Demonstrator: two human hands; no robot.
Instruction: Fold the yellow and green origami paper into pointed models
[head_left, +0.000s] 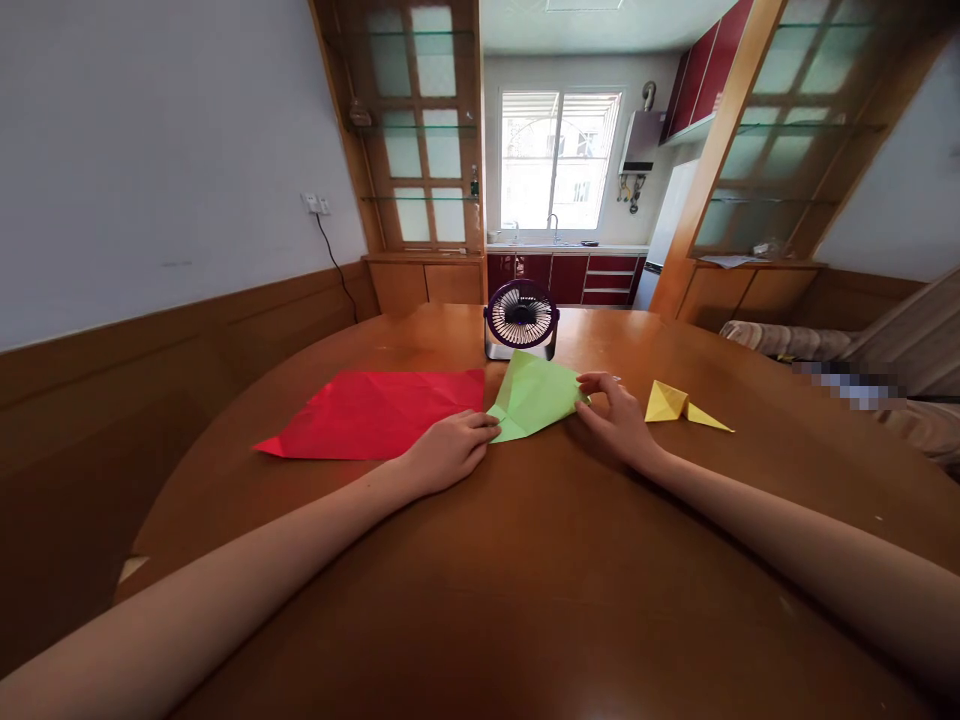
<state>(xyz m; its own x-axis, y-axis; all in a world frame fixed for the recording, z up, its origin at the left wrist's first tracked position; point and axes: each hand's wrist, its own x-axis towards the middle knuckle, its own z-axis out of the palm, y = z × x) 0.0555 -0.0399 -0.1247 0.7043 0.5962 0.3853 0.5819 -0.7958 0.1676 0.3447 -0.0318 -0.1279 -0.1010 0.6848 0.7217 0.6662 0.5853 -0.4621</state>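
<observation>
Far left on the round wooden worktop (pixel 525 600) there's a big red paper sheet (pixel 382 412), lying flat with crease lines all over it, its near corner pointing out toward 9 o'clock. Right next to it, at about 3 o'clock from the red sheet, comes the left hand (pixel 448 452), knuckles up, resting on the wood. Its grip is mostly curled in, with the fingertips pressing down on the near left corner of the green paper (pixel 534 394), not really wrapped around anything, just pinning it.

The green paper sits dead centre, partly folded into a sort of kite shape, lying flat and touching the red sheet's right edge. At 12 o'clock from it, just behind, stands a little dark purple desk fan (pixel 520 318), facing this way.

Then the right hand (pixel 616 418), at 3 o'clock of the green paper. Its grip is narrow, thumb and fingers pinching the paper's right-hand tip.

Just beyond that hand, still at 3 o'clock, there's a small yellow folded piece (pixel 679 404) with a long pointed tip, lying on the wood, near the hand but not touching it.
</observation>
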